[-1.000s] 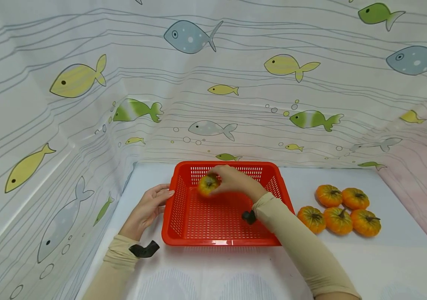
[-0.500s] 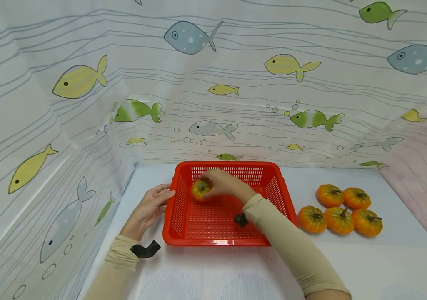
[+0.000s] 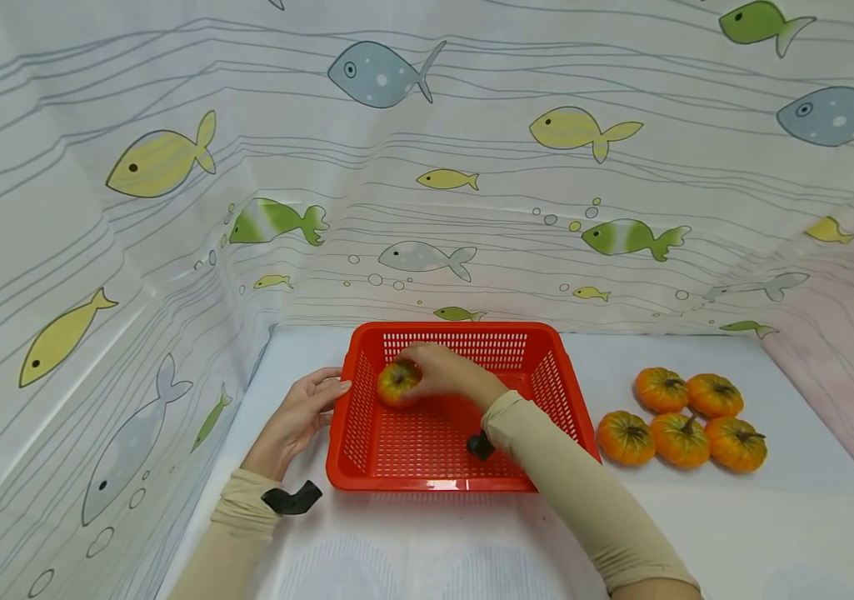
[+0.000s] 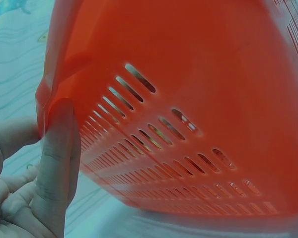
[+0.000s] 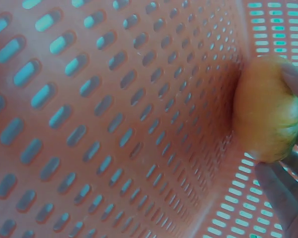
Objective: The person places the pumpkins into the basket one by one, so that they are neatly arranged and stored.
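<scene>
In the head view a red perforated basket point(image 3: 427, 485) stands on the table. The left hand point(image 3: 299, 417) grips its left rim, thumb on the edge; the left wrist view shows the fingers point(image 4: 57, 168) pinching that rim from outside. Inside the basket, at its back left, the right hand point(image 3: 441, 372) holds a small orange-green pumpkin point(image 3: 397, 383). The right wrist view has this pumpkin point(image 5: 267, 109) between the thumb and fingers, close to the basket's perforated surface point(image 5: 139, 99). Whether the pumpkin bears on the basket floor, I cannot tell.
Several more small pumpkins point(image 3: 680, 440) lie grouped on the white table point(image 3: 696, 533), right of the basket. A curtain point(image 3: 427, 108) printed with fish hangs behind and along both sides.
The right hand has carried the pumpkin leftward and lower within the basket, toward its left wall. The left hand has kept its grip on the rim.
</scene>
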A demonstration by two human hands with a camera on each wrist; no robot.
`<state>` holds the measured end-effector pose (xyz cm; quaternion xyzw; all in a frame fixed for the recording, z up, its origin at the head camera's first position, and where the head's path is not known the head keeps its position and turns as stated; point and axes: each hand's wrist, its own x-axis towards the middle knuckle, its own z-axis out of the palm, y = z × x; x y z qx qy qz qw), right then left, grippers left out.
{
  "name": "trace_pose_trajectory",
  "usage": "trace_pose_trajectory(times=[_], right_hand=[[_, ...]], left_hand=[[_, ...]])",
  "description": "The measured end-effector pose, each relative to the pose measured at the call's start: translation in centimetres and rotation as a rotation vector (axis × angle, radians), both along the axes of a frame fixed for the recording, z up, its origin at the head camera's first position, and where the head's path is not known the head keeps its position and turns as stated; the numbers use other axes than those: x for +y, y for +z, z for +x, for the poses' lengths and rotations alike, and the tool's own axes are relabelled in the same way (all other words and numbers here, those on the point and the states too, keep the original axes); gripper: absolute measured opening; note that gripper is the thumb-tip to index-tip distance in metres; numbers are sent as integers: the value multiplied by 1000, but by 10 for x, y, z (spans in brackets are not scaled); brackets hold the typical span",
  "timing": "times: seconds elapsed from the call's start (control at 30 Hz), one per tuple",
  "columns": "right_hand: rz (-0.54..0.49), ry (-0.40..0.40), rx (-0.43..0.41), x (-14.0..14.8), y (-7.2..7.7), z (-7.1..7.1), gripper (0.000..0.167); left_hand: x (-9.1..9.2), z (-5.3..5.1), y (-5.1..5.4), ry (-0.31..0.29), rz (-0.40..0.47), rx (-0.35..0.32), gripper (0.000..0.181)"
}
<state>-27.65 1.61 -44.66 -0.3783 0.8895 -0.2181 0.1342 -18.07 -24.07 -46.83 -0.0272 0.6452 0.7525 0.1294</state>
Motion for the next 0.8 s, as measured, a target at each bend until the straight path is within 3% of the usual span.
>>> trace_pose_trajectory(times=[0.8], right_hand=[[16,-19,16,-1,1,2,61]], left_hand=[[-1,-1,-2,-5,3,-2,51]])
